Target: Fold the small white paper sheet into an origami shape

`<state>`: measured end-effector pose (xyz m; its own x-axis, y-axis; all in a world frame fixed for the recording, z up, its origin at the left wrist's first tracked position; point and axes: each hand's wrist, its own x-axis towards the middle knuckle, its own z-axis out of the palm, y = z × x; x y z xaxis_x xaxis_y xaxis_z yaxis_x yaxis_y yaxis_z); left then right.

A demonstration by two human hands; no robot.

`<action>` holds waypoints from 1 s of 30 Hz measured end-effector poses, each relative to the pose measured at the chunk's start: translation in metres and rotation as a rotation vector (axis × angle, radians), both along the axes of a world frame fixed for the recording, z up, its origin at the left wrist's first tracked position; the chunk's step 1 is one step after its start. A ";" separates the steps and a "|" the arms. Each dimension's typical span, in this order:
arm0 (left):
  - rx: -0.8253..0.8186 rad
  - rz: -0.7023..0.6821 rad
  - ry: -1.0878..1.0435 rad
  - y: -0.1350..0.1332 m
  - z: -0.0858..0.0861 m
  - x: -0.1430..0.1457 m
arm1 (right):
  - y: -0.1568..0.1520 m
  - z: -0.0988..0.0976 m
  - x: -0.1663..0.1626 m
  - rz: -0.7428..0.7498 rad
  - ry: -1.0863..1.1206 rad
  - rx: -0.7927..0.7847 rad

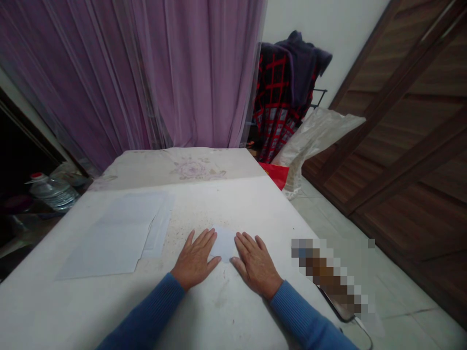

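A small folded piece of white paper (225,242) lies on the white table (226,204) between my two hands. My left hand (195,259) rests flat with its fingers stretched out, its fingertips and thumb touching the paper's left edge. My right hand (254,262) also lies flat and open, pressing on the paper's right side. Both arms wear blue sleeves. Part of the paper is hidden under my fingers.
A stack of white paper sheets (118,233) lies on the table's left. A phone (337,304) sits at the table's right edge. Purple curtains (146,73) hang behind. A plastic bottle (51,190), a clothes-draped rack (286,90) and a wooden wardrobe (412,136) surround the table.
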<state>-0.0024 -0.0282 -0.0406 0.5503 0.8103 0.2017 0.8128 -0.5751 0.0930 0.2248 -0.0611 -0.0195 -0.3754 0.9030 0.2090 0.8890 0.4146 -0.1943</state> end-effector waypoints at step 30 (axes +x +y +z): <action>-0.225 0.089 -0.568 0.040 0.060 0.005 | 0.088 0.031 0.006 -0.098 0.896 -0.527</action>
